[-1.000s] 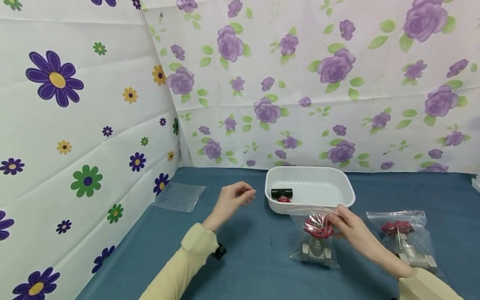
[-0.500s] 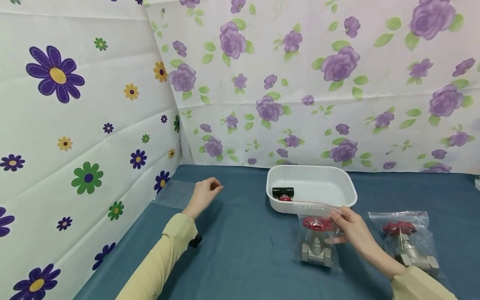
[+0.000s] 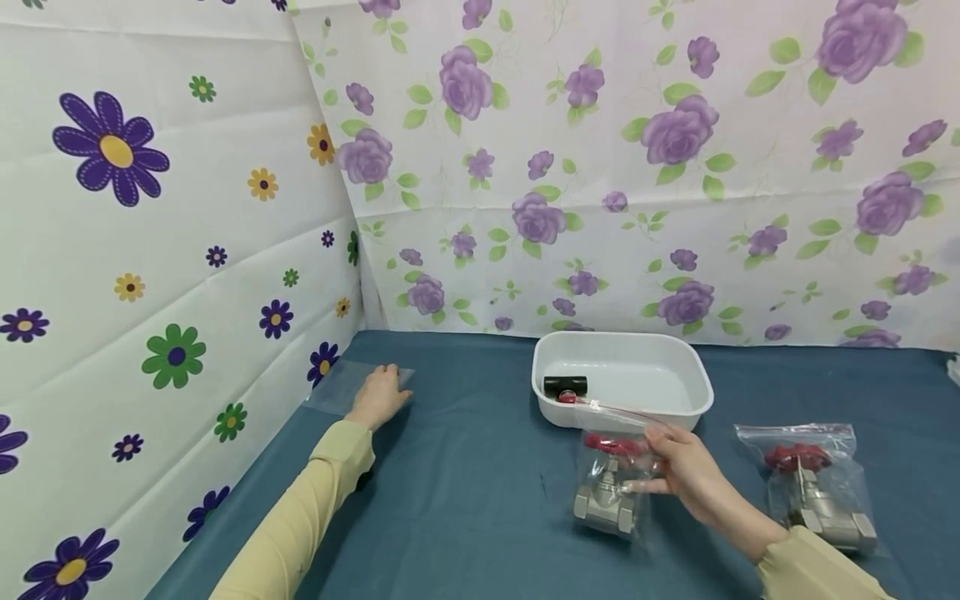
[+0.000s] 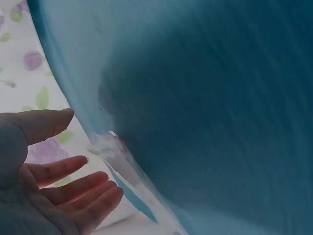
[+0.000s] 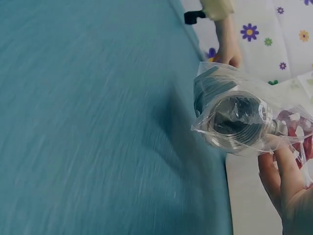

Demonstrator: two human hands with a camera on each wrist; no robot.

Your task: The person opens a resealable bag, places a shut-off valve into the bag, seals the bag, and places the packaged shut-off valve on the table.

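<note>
My right hand [image 3: 686, 467] holds a clear zip bag with a metal gate valve [image 3: 606, 498] inside, its red handwheel uppermost, in front of the white tub. In the right wrist view the valve's threaded round opening [image 5: 238, 120] faces the camera through the plastic, and the fingers [image 5: 288, 171] press the bag near the red wheel. At the left of the table, my left hand [image 3: 378, 398] is over a flat clear plastic bag [image 3: 330, 385] and hides part of it. The left wrist view shows that hand's fingers [image 4: 80, 188] extended, close beside the bag's edge [image 4: 129, 169].
A white plastic tub [image 3: 693, 387] stands at the back, with a black cylinder [image 3: 557, 385] and a small red part in its left end. Another bagged valve with a red handwheel [image 3: 797, 457] lies at the right. Flowered cloth walls [image 3: 480, 275] border the blue tabletop.
My left hand has moved left and reached down to the flat plastic bag. Held in my right hand, the bagged valve has shifted slightly left and tilted.
</note>
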